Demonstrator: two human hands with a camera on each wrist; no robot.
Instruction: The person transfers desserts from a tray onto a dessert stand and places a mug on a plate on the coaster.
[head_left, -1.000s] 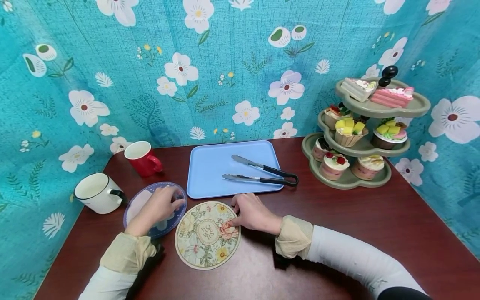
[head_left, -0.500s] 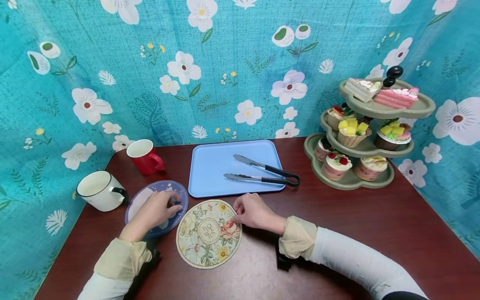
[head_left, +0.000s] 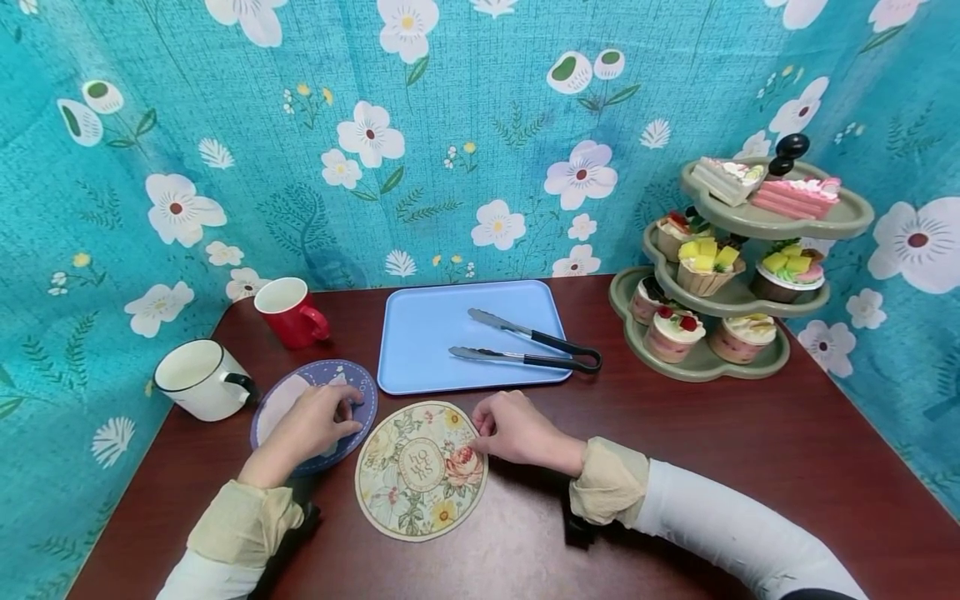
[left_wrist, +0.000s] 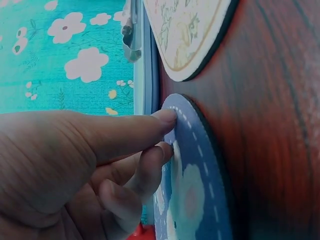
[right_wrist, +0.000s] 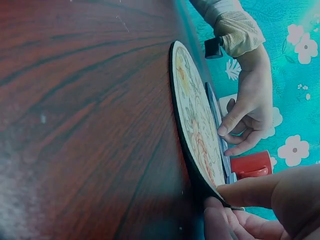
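Note:
My right hand (head_left: 517,427) pinches the right edge of a round cream floral placemat (head_left: 405,500). In the right wrist view, the thumb (right_wrist: 250,192) lies on top and the fingers are under the rim, where the edge bends up slightly. To the left lies a round blue placemat (head_left: 363,429) with white stitching and pale shapes. Over it, my left hand (head_left: 306,425) touches the surface with relaxed, bent fingers; in the left wrist view the thumb tip (left_wrist: 165,116) rests near its stitched border. The hand and wrist hide part of the blue mat.
Behind the mats lies a blue tray (head_left: 420,342) with black-handled tongs (head_left: 551,361) on it. A white mug (head_left: 201,387) and a red mug (head_left: 288,321) stand at the left. A three-tier stand (head_left: 840,221) with cakes and cupcakes is at the right.
The floral placemat has shifted slightly right and toward the person, with my right hand on its edge. My left hand stays over the blue placemat. The head view has turned slightly.

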